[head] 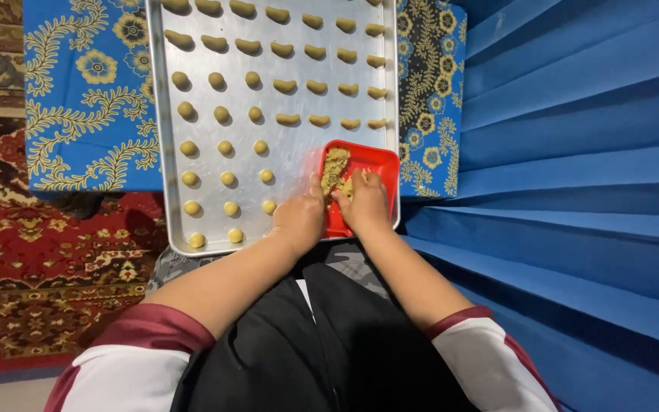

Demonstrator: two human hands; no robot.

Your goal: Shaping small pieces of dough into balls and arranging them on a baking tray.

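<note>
dough (335, 164) — at both hands' fingertips (342, 195)

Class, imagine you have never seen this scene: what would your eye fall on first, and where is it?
First, the large silver metal baking tray at top centre, lined with rows of small round tan dough balls on its left and crescent-shaped dough pieces on its right. Next, the small red square plastic dish of crumbly dough at the tray's lower right corner, where the left hand and right hand meet.
</note>
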